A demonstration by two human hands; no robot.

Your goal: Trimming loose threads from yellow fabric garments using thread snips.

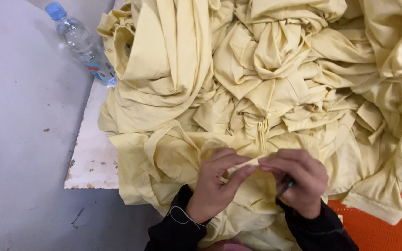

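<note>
yellow fabric strip (247, 162) is pinched taut between fingers of left hand (215, 186) and right hand (298, 181), palms facing inward.

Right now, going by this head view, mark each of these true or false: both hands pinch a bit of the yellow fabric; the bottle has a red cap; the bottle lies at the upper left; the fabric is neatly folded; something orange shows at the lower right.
1. The left hand and right hand pinch a strip of the yellow fabric between them. True.
2. The bottle has a red cap. False: the cap is blue.
3. The bottle lies at the upper left, beside the fabric pile. True.
4. The fabric is neatly folded. False: it lies bunched and crumpled in a heap.
5. An orange plastic surface shows at the lower right. True.
</note>
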